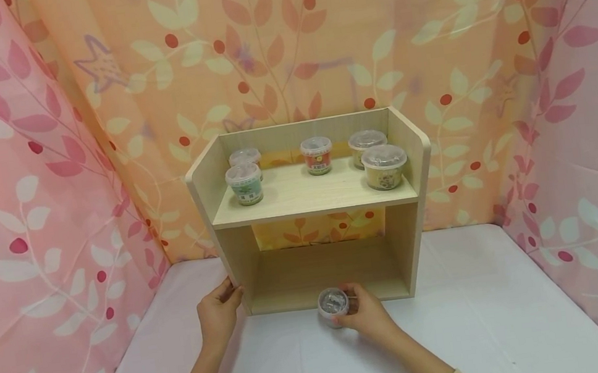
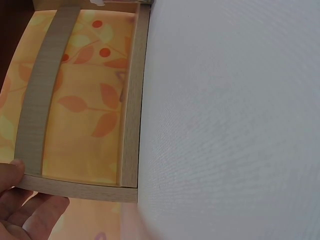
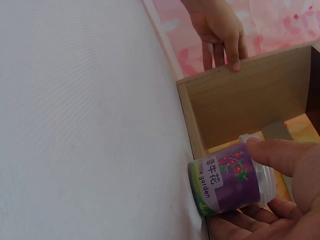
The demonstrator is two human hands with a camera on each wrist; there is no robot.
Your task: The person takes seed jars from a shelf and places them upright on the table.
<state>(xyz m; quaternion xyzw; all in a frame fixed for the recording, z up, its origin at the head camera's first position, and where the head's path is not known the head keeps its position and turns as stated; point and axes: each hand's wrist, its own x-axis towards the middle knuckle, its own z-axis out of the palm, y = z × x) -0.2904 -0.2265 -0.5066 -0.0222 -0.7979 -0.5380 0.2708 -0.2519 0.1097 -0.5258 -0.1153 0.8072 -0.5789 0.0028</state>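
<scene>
My right hand [image 1: 368, 315] holds a small lidded plastic tub [image 1: 333, 304] at the front edge of the wooden shelf's lower level. In the right wrist view, the thumb and fingers of that hand go around the tub's lid end. The tub [image 3: 227, 177] has a purple and green label with red berries and the words "little garden". At the lower left, my left hand [image 1: 217, 313] grips the front edge of the shelf's side panel [image 1: 222, 245]. The left wrist view puts its thumb on one face of the panel [image 2: 80, 189] and its fingers on the other.
Several lidded tubs stand on the upper level: a green one [image 1: 245, 184] in front of another at left, a red one [image 1: 317, 155] in the middle, two yellowish ones [image 1: 383, 167] at right. A white cloth [image 1: 475, 301] covers the table, with patterned curtains [image 1: 282, 45] around it.
</scene>
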